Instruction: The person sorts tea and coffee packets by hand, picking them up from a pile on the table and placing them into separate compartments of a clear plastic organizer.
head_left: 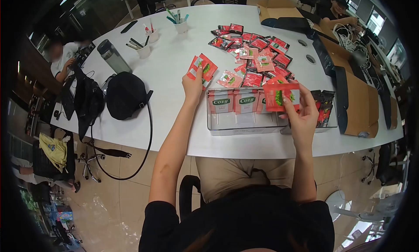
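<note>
My left hand (pixel 194 83) is closed on a few red-and-pink sachets (pixel 207 68), held above the table left of the pile. Between the thumb and fingers of my right hand (pixel 304 116) is a red sachet (pixel 274 97) with a green leafy print, over the right part of a clear plastic box (pixel 244 130). Pink sachets marked "Cozy" (pixel 246 102) stand in a row along the box's far side. Dark red-and-black sachets (pixel 324 110) fill a compartment at the right, partly behind my right hand. A loose pile of red and pink sachets (pixel 253 80) lies beyond the box.
Open cardboard boxes (pixel 360 104) line the table's right side, one with white cables (pixel 347 36). Cups of pens (pixel 181 27), a grey bottle (pixel 114 56) and a black cap (pixel 126 96) stand or lie left. Other people sit at the far left (pixel 69 55) and far right (pixel 337 14).
</note>
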A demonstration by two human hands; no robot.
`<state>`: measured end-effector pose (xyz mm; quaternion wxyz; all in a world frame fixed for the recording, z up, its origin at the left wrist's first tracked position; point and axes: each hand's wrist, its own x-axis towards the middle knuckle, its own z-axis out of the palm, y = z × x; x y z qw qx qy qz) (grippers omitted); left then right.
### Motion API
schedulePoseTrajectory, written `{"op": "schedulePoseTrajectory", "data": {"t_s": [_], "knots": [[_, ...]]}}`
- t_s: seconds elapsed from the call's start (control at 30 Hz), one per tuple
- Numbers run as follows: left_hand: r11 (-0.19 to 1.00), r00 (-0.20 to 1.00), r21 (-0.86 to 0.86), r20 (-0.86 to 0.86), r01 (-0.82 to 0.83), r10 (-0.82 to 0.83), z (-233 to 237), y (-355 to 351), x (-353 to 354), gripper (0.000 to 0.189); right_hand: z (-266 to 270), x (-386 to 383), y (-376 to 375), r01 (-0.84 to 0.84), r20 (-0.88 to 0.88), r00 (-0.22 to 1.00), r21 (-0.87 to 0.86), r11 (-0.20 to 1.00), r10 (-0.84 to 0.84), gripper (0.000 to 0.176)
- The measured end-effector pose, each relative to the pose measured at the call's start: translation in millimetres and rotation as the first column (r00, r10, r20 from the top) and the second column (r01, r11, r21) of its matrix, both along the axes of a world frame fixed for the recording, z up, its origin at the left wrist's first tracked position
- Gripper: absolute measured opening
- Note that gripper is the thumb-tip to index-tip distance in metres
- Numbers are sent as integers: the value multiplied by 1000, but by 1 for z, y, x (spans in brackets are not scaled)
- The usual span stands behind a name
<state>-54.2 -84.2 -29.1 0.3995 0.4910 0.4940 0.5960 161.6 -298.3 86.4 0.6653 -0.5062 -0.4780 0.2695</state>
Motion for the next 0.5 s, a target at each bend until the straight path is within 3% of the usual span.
{"op": "schedulePoseTrajectory", "data": {"t_s": [0.03, 0.07, 0.17, 0.2, 0.4, 0.5], "knots": [[1000, 1000, -1, -10, -1, 1, 2, 0, 2, 30, 2, 2, 1, 4, 86, 996, -57, 998, 1, 45], [1000, 1000, 21, 18, -15, 14, 3, -1, 4, 29, -7, 3, 9, 30, 143, 989, 26, 999, -34, 37], [1000, 1000, 9, 2, 6, -6, 0, 2, 2, 28, -7, 8, 20, -7, 297, 954, -101, 995, 37, 29], [1000, 1000, 17, 2, 4, -4, -1, 2, 2, 28, -7, 1, 24, -32, 267, 963, -38, 999, 41, 25], [1000, 1000, 5, 9, 12, -12, 5, -1, 2, 28, 1, -4, 25, -149, 200, 962, -183, 972, 185, 22], [999, 1000, 32, -9, 0, 1, 6, -2, 4, 29, -6, -7, 32, -214, 254, 943, -36, 976, 216, 19]]}}
